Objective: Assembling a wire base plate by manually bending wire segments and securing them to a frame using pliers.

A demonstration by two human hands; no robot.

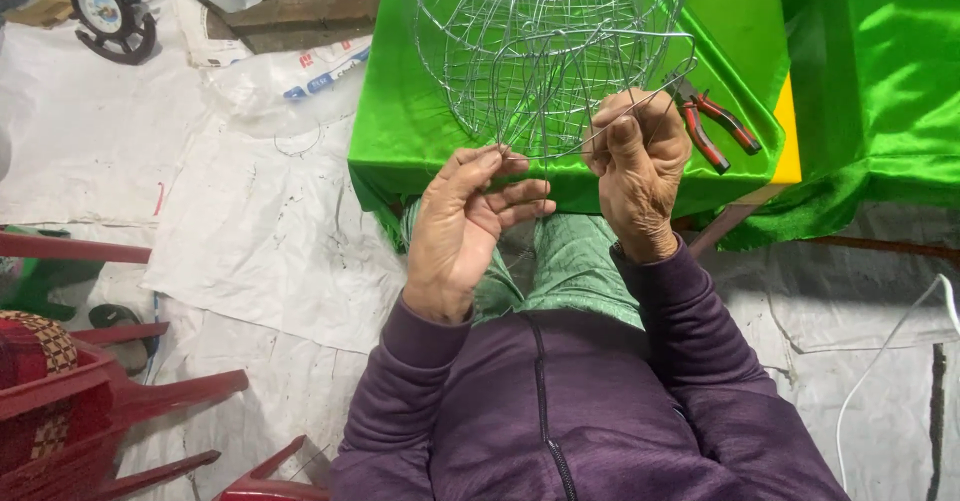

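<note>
- Wire frame [545, 46] sits on the green-draped surface [400, 131], right in front of the person, its lower edge hanging out toward the lap.
- A good deal of it looks built: rounded ribs and cross hoops already make a cage-like dome, dense with silver strands near the top of the view.
- The lower rim is where the action is. Loose wire ends trail down between the two hands, so by my reading this edge is not yet tied off.
- Left hand [460, 226] is half open, palm turned in, fingers curled loosely; its fingertips pinch a thin strand at the frame's bottom edge.
- Right hand [640, 171] is closed in a fist-like grip around a wire, thumb pressed on top, with a long bent length running up and over to the frame's right side.
- That bent length stands out from the dome instead of lying flush with it, so I judge it as a piece in the middle of being worked in.
- Red-handled pliers [715, 126] lie on the cloth just beside the right hand, untouched; the bending here is bare-handed.
- How much of the frame's top is finished I cannot tell, since it runs out of view.
- Around the seat: white sheeting [260, 231] on the floor and a red plastic chair [90, 401] off to the left.
</note>
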